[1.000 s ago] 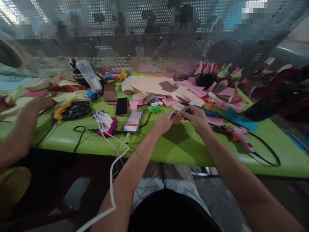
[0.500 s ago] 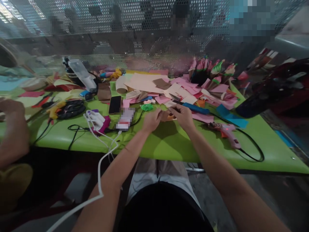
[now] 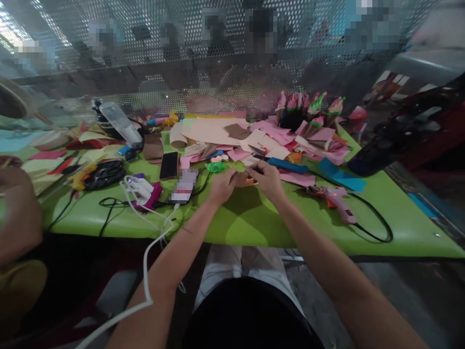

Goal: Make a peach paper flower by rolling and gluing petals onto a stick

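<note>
My left hand (image 3: 222, 186) and my right hand (image 3: 268, 178) are close together above the green table (image 3: 254, 225). Between their pinched fingers is a small piece of brown paper (image 3: 241, 180), partly covered by the fingertips. Something small and orange shows just under the right fingers, too hidden to name. Left of my left hand lies a green bundle (image 3: 215, 166). A blue-handled tool (image 3: 290, 166), probably scissors or a knife, rests to the right of my right hand. Farther right lies a pink glue gun (image 3: 339, 199) with a lit red light.
Paper sheets (image 3: 209, 131) pile up behind my hands, with paper cones (image 3: 316, 109) in a holder at the back right. A phone (image 3: 169, 166), a power strip (image 3: 147, 195) and white cables (image 3: 147, 271) lie left. Another person's arm (image 3: 18, 208) reaches in at far left.
The view has shifted slightly, so the table things appear lower and a little to the left. Both hands remain together at the brown paper, with only small finger movement.
</note>
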The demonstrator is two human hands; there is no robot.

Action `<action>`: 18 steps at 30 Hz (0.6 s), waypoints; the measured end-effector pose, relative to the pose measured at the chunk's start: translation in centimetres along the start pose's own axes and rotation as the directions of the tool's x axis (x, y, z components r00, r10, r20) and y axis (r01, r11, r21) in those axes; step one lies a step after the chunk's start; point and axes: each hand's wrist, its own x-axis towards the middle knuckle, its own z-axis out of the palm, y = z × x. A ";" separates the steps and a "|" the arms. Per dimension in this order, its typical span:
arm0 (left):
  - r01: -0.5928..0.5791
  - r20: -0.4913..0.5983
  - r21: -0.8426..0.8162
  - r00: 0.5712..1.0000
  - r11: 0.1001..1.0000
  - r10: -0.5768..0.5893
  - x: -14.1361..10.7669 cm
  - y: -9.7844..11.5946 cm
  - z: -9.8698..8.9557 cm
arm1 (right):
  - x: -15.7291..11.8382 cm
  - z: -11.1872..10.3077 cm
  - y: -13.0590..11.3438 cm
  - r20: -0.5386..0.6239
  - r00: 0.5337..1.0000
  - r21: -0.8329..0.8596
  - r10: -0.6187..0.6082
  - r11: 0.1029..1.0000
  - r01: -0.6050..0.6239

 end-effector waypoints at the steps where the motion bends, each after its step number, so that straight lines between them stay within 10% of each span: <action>1: 0.001 0.005 -0.021 1.000 1.000 -0.001 0.1 0.0 0.1 | 0.0 0.0 0.0 0.000 1.000 0.004 0.011 1.000 -0.011; 18: 0.066 0.082 -0.573 0.996 0.817 -0.024 1.1 -1.7 0.2 | 0.0 -1.7 -0.1 0.156 0.975 0.034 0.157 0.986 -0.164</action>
